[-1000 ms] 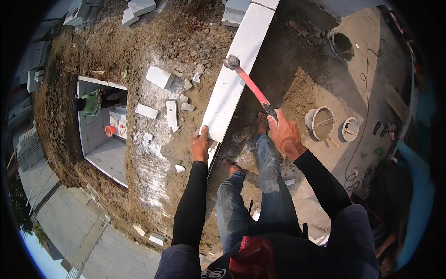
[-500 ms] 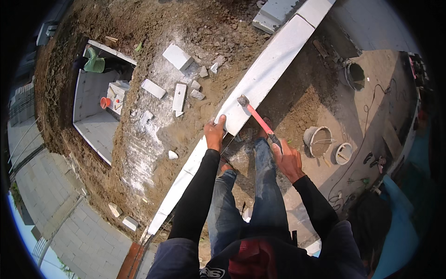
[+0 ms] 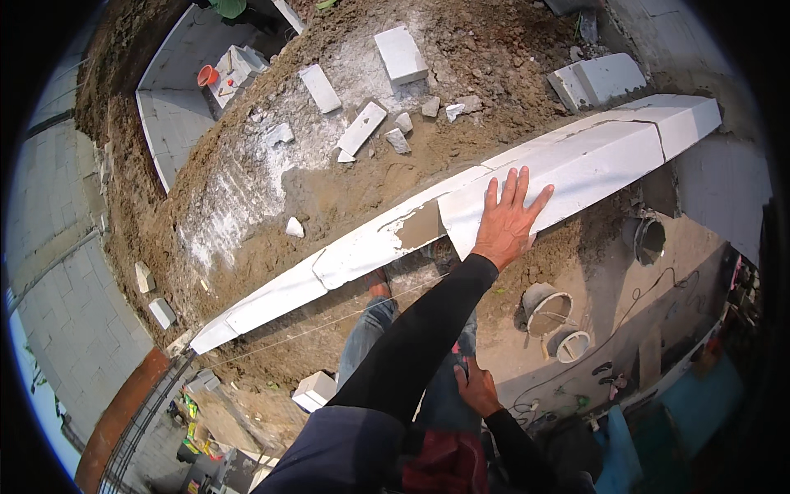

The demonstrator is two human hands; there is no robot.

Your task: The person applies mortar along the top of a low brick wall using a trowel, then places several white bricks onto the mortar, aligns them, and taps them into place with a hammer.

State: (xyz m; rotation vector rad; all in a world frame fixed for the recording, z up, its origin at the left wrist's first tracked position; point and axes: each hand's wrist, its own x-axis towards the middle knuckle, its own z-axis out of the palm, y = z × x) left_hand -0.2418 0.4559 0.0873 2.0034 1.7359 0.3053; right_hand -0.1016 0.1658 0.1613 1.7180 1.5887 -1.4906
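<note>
Down from the wall comes the hammer (image 3: 456,349): its head was at the block's top half a second ago, and now just a short red stretch of handle shows near the legs, the head hidden. Closest to the body, the right hand (image 3: 479,387) hangs low with its fingers closed around the handle. The left hand (image 3: 508,221) has moved further up the block and opened, fingers spread and palm down on it, gripping nothing. That reads as a pause in the striking, with the palm probably steadying the block or feeling how it sits. The white block (image 3: 592,169) lies along the top of the wall, its near end standing above the lower course (image 3: 280,288), where a bare brown patch of what looks like mortar (image 3: 421,228) shows right beside it. A thin string line (image 3: 329,329) runs along the legs' side of the wall. Farther out to the right, a mortar bucket (image 3: 549,311) and a smaller pail (image 3: 572,347) stand near each other on the paved ground. Across the wall, loose white blocks (image 3: 401,55) lie scattered on the soil, and beyond them an orange bucket (image 3: 207,76) sits inside a block-lined pit (image 3: 169,103).
</note>
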